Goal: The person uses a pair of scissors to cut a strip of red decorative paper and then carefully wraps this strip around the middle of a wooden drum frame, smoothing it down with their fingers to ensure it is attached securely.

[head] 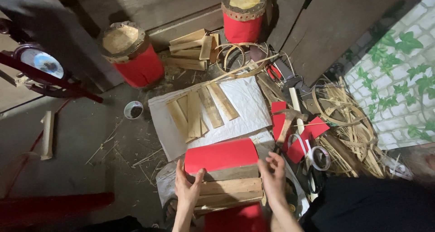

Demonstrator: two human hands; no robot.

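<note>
A person sits on the floor with a barrel-shaped wooden drum body (226,180) lying between both hands, red paper (220,155) covering its upper half. The left hand (187,186) presses flat on the left end, fingers spread; the right hand (273,175) cups the right end, fingers open. The wrapping looks about half done; smoothing the paper over the bare staves likely follows. A small round dish (133,109) holds something dark. 2 finished red drums (133,54) stand behind.

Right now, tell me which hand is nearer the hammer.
Right. The right hand is just below the hammer; the left hand is across the red-papered wooden cylinder.
</note>
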